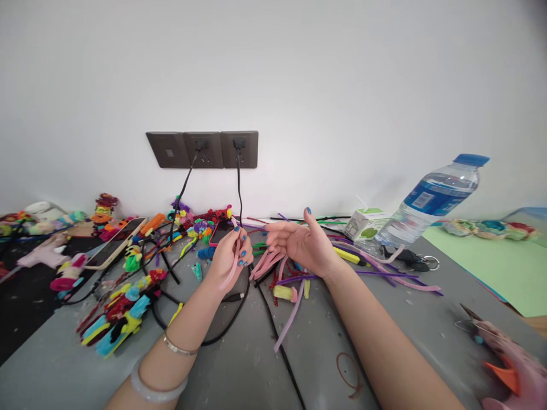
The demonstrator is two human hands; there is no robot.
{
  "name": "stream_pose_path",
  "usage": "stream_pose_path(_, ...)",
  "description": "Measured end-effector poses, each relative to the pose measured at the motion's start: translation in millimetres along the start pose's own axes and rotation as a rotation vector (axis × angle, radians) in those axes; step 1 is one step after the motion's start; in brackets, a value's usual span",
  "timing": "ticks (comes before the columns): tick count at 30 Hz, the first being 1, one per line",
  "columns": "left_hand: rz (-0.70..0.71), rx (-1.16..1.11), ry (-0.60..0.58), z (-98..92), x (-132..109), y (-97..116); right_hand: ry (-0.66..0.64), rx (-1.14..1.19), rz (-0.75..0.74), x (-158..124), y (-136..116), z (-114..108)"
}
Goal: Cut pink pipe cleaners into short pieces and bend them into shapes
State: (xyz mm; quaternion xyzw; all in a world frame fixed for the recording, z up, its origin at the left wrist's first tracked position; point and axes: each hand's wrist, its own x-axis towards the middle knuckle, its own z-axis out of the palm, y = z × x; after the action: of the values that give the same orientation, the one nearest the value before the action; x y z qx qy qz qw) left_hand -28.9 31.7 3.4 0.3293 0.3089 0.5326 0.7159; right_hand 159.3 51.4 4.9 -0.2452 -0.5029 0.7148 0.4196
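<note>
My left hand (pixel 228 256) is closed, its fingers pinching a pale pink pipe cleaner (pixel 233 269) that hangs down across the palm towards the wrist. To its right, my right hand (pixel 304 246) is open, with the palm turned inwards, the thumb up and the fingers stretched to the left. Beneath those fingers lies a bunch of pink pipe cleaners (pixel 268 264) on the grey table. Purple pipe cleaners (pixel 294 278) extend under the right wrist. A small yellow and pink fuzzy piece (pixel 285 292) rests just below the bunch.
Fuzzy pipe-cleaner figures (pixel 122 316) and a phone (pixel 117 244) cover the left side. Black cables (pixel 273 319) run from wall sockets (pixel 201 150) over the table. At right are a tilted water bottle (pixel 431 199), a drink carton (pixel 365 224), keys (pixel 412 259) and pink-handled pliers (pixel 504 353).
</note>
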Motion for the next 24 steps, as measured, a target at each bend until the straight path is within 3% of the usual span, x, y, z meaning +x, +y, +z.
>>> stream_pose_path(10, 0.100, -0.032, 0.072, -5.2, 2.9, -3.8, 0.065, -0.002, -0.080, -0.6, 1.9, -6.5)
stream_pose_path(18, 0.068, -0.058, 0.114, -5.5, 3.1, -4.2, 0.055, 0.062, -0.113, 0.3, 0.9, -4.9)
stream_pose_path(24, 0.085, -0.065, 0.111, -5.5, 3.0, -2.5, 0.161, 0.095, -0.154, 1.1, -2.7, -2.3)
